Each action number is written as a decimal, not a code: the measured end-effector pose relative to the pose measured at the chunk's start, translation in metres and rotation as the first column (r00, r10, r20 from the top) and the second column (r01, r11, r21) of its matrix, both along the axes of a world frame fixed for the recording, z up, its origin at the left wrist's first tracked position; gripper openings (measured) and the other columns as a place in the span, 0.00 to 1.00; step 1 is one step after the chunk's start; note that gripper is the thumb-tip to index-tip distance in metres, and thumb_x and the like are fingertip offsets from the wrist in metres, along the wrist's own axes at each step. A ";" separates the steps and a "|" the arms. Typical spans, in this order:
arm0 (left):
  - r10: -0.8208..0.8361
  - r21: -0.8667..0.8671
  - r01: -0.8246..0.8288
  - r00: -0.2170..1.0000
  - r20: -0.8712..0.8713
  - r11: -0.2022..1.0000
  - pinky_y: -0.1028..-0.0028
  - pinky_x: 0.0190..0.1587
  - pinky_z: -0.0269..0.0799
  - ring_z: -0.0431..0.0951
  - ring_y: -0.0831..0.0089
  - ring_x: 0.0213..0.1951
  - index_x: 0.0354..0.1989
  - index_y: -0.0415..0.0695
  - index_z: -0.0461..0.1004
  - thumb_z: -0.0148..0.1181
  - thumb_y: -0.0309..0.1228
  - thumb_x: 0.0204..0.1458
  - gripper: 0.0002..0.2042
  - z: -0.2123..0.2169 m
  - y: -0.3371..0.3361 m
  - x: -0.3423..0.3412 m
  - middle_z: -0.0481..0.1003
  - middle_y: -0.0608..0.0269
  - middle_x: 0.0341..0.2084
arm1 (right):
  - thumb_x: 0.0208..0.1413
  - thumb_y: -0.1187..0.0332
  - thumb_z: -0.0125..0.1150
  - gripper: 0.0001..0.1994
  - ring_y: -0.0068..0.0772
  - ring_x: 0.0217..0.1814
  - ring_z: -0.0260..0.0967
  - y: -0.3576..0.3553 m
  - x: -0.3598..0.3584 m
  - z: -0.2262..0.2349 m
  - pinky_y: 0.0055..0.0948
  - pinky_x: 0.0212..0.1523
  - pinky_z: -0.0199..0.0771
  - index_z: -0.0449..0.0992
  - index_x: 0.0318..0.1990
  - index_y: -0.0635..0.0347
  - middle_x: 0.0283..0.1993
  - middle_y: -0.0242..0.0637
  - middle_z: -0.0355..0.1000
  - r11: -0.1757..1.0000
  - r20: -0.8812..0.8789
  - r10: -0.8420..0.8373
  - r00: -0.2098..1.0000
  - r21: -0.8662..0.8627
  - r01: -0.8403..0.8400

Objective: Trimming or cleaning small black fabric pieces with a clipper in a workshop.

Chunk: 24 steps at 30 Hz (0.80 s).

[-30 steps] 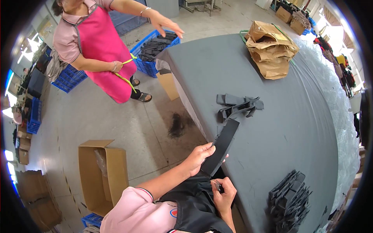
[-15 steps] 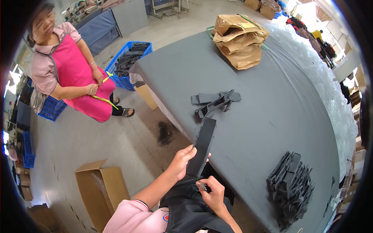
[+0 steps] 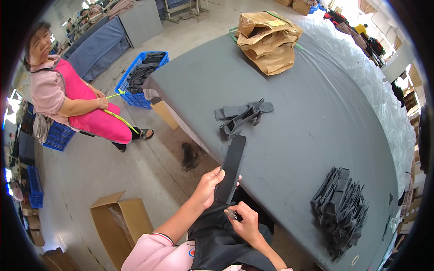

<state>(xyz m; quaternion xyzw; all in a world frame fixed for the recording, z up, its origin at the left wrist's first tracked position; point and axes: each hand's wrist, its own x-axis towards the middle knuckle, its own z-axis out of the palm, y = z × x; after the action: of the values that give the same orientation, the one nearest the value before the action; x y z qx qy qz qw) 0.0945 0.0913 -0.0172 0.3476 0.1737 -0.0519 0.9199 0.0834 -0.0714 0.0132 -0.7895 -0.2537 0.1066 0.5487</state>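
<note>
My left hand [image 3: 209,186] is closed around a flat black fabric strip [image 3: 232,165], its thumb on top and its fingertips showing at the far side. The strip slants up over the table's near edge. Just below its lower end, my right hand [image 3: 247,226] is closed on small thread snips [image 3: 233,215], a dark and metallic tool mostly hidden by the fingers. Beyond the strip lie several loose folded black strips [image 3: 244,116] on the grey table [image 3: 289,144]. To the right sits a dense pile of similar strips [image 3: 340,212].
A crumpled brown paper bag [image 3: 270,43] stands at the table's far side, with clear plastic sheeting [image 3: 361,77] along the right. An open cardboard box [image 3: 122,226] is on the floor at left. A person in a pink apron [image 3: 77,90] stands near a blue crate [image 3: 142,77] of dark pieces.
The view has shifted slightly. My left hand still grips the strip, and my right hand has turned a little near its lower end. The person in the apron has moved left and lowered their arms.
</note>
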 end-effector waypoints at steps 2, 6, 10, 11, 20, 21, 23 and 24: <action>-0.006 -0.002 0.006 1.000 -0.003 1.000 0.72 0.45 0.71 0.76 0.71 0.39 0.51 0.37 0.67 0.46 0.38 0.60 0.17 0.001 -0.001 0.001 0.75 0.52 0.42 | 0.42 0.79 0.64 0.05 0.30 0.19 0.62 -0.001 0.000 -0.002 0.25 0.21 0.60 0.74 0.27 0.64 0.19 0.36 0.63 1.000 0.016 0.006 1.000 0.003 -0.006; -0.020 -0.015 0.020 1.000 -0.006 1.000 0.72 0.45 0.72 0.76 0.71 0.39 0.51 0.37 0.67 0.46 0.37 0.60 0.17 0.000 -0.002 0.002 0.75 0.52 0.42 | 0.41 0.79 0.64 0.05 0.31 0.19 0.62 -0.002 0.000 -0.005 0.25 0.21 0.61 0.74 0.28 0.64 0.19 0.37 0.64 1.000 0.028 0.006 1.000 0.002 -0.006; -0.033 -0.015 0.033 0.999 -0.014 0.999 0.72 0.44 0.72 0.76 0.72 0.39 0.51 0.37 0.67 0.46 0.37 0.60 0.17 -0.001 -0.002 0.003 0.75 0.53 0.42 | 0.37 0.81 0.63 0.10 0.35 0.21 0.67 -0.003 0.000 -0.005 0.27 0.22 0.66 0.74 0.31 0.62 0.23 0.38 0.66 0.998 0.039 0.047 0.998 -0.039 -0.046; -0.038 -0.021 0.037 0.999 -0.014 0.999 0.71 0.45 0.73 0.76 0.69 0.39 0.51 0.37 0.66 0.47 0.37 0.60 0.18 -0.003 -0.002 0.003 0.74 0.51 0.42 | 0.37 0.81 0.62 0.10 0.35 0.21 0.67 -0.002 0.000 -0.006 0.27 0.22 0.66 0.74 0.31 0.62 0.23 0.38 0.66 0.998 0.045 0.053 0.998 -0.040 -0.051; -0.025 -0.006 0.025 0.999 -0.031 1.000 0.70 0.45 0.72 0.76 0.69 0.40 0.51 0.37 0.66 0.47 0.37 0.60 0.18 -0.003 0.000 0.001 0.74 0.51 0.42 | 0.37 0.81 0.63 0.10 0.34 0.21 0.67 -0.003 0.002 -0.008 0.27 0.22 0.67 0.74 0.31 0.62 0.23 0.37 0.66 0.998 0.045 0.058 0.997 -0.020 -0.057; -0.025 0.000 0.025 0.999 -0.029 1.000 0.72 0.45 0.72 0.76 0.72 0.40 0.50 0.37 0.67 0.47 0.38 0.60 0.17 -0.001 -0.001 0.001 0.75 0.53 0.42 | 0.37 0.81 0.63 0.10 0.34 0.21 0.67 -0.003 0.002 -0.007 0.27 0.22 0.67 0.74 0.31 0.62 0.23 0.37 0.66 0.998 0.045 0.069 0.997 -0.015 -0.069; -0.022 -0.006 0.022 1.000 -0.022 1.000 0.71 0.45 0.72 0.76 0.71 0.40 0.51 0.37 0.67 0.47 0.38 0.60 0.17 -0.001 -0.002 0.001 0.75 0.53 0.42 | 0.39 0.80 0.63 0.09 0.34 0.21 0.67 -0.003 0.000 -0.006 0.27 0.22 0.67 0.75 0.31 0.62 0.23 0.37 0.66 0.998 0.022 0.046 0.999 -0.036 -0.045; -0.032 -0.019 0.031 0.999 -0.016 0.999 0.71 0.46 0.72 0.76 0.71 0.40 0.51 0.37 0.67 0.47 0.38 0.60 0.17 0.000 -0.002 0.001 0.75 0.53 0.42 | 0.39 0.80 0.63 0.09 0.34 0.21 0.67 -0.002 0.000 -0.005 0.27 0.22 0.67 0.75 0.31 0.62 0.23 0.37 0.66 0.998 0.025 0.058 0.998 -0.030 -0.057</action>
<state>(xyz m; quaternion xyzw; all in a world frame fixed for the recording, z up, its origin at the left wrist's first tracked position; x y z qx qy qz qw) 0.0952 0.0897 -0.0174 0.3415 0.1754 -0.0709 0.9206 0.0834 -0.0734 0.0082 -0.7912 -0.2816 0.1159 0.5303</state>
